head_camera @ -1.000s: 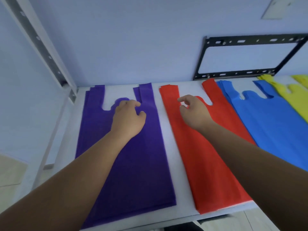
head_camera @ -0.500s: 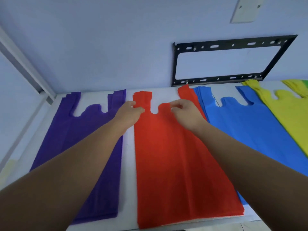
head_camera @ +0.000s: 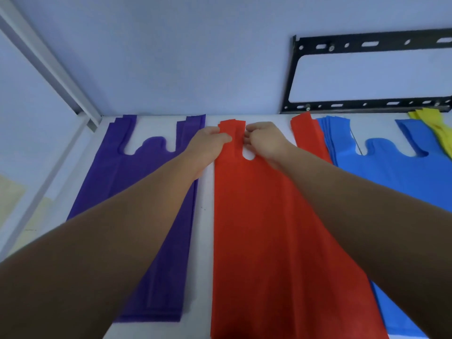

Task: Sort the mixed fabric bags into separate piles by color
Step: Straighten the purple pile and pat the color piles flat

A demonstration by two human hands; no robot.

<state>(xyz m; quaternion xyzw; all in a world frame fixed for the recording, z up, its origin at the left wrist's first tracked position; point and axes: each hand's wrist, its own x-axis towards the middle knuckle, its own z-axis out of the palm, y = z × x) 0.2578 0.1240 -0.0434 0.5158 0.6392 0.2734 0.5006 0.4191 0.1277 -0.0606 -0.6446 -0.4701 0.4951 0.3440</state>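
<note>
Where the red bags (head_camera: 269, 228) lie flat on the white table (head_camera: 205, 216), between the purple bags (head_camera: 137, 177) and the blue bags (head_camera: 391, 172), their long axis runs from the near edge toward the wall (head_camera: 195, 57), handles pointing at it. The left hand (head_camera: 210, 145) and right hand (head_camera: 266, 143), fingers curled, pinch the pile's left handle strap from either side. Yellow bags (head_camera: 435, 126) lie farthest right.

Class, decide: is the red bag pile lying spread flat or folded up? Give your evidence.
Spread flat: the red bag pile lies full length on the table, with no fold across it.
</note>
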